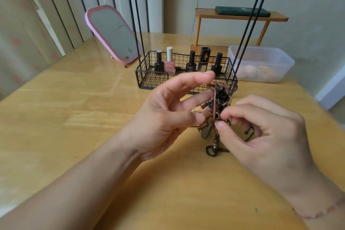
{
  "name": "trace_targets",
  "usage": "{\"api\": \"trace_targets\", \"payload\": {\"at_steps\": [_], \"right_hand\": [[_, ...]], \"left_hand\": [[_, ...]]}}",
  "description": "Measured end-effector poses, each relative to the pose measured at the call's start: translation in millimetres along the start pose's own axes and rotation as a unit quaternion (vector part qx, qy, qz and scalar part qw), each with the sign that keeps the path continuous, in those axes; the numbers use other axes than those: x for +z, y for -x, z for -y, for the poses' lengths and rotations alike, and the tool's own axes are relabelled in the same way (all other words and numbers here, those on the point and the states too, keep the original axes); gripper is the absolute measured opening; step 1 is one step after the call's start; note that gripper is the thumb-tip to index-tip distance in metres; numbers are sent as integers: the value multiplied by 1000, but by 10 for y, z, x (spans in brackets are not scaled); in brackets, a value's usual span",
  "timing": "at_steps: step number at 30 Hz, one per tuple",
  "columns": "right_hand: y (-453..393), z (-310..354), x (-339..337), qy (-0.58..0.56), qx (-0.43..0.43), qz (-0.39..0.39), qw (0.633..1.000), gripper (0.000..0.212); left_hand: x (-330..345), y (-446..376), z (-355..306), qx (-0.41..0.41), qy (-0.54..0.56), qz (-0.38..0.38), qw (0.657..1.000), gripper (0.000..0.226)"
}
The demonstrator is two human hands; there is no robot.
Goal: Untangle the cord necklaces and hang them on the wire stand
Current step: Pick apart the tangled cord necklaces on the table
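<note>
Both hands, left hand [168,115] and right hand [261,132], pinch the knotted cord necklaces [218,104] (brown, black, beaded).

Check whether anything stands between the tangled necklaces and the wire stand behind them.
Nothing visible does. Both the left hand and right hand hold the tangled necklaces just in front of the wire stand; its top is out of frame.

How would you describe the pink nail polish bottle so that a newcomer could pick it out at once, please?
Find the black wire basket at the foot of the wire stand, in the middle of the wooden table. A row of small bottles stands inside it, and the pink nail polish bottle is second from the left. It alone is pale pink with a white cap; its neighbours are black.
</note>
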State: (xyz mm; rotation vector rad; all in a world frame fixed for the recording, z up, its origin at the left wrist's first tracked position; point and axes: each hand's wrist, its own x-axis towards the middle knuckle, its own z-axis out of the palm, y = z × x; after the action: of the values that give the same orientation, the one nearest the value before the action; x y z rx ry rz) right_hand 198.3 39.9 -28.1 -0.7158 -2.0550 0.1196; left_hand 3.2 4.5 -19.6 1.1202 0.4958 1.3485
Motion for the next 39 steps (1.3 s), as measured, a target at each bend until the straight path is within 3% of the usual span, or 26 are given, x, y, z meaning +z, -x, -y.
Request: {"api": "trace_targets", "payload": {"at_steps": [5,10,13,16,23,30,32,35,39], "right_hand": [[-9,22,-19,-34,-10,14,999,11],[-11,19,-14,-58,-14,27,998,15],[-7,51,-29,-103,-21,-13,994,15],[-8,84,-27,-106,-36,-53,992,8],[-2,78,2,-107,-4,-12,994,11],[-30,126,0,-145,33,-29,988,4],[-39,126,9,-204,88,-27,975,2],[-62,119,5,-306,179,-1,935,14],[-88,104,-29,-371,217,35,902,17]], "left_hand": [[28,-9,-38,-2,22,-56,998,43],[26,-24,-38,11,23,-73,997,48],[47,-26,-13,26,7,-64,998,47],[62,-22,9,50,-42,-68,996,46],[48,-1,81,128,-194,-58,971,32],[51,4,84,152,-236,-64,958,32],[64,4,82,148,-236,-66,958,29],[68,11,91,140,-238,-53,960,22],[71,36,105,140,-265,-46,953,15]]}}
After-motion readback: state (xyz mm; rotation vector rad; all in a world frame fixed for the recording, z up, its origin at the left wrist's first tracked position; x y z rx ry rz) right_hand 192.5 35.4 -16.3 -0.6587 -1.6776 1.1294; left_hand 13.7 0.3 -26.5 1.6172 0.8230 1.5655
